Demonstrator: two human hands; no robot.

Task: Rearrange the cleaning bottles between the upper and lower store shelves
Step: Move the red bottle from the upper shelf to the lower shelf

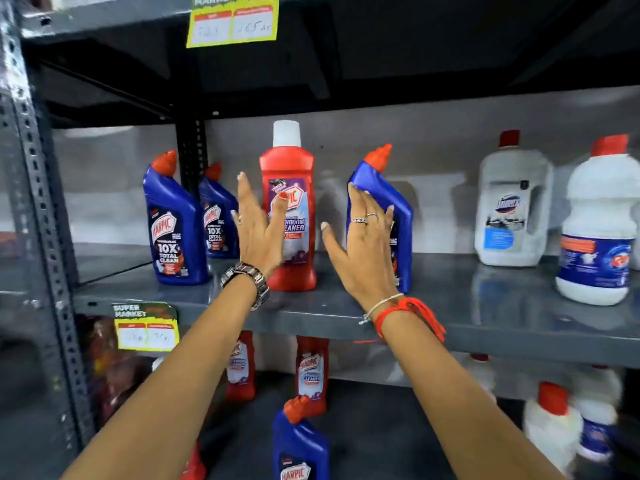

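On the upper shelf (485, 317) a red Harpic bathroom cleaner bottle (292, 164) with a white cap stands upright. My left hand (258, 233) is open just left of it, fingers up, thumb across its label. Right of it stands a blue Harpic bottle (394, 195) with an orange-red cap; my right hand (363, 251) lies flat on its left side, fingers spread, not closed around it. Two more blue Harpic bottles (173, 230) (216, 216) stand at the left. On the lower shelf are two red bottles (240, 365) (311, 368) and a blue one (299, 445).
Two white bottles with red caps (512, 202) (599, 223) stand at the right of the upper shelf, and more white ones (550, 427) below. A perforated steel post (38, 202) frames the left. Yellow price tags (145, 327) (232, 22) hang on the shelf edges.
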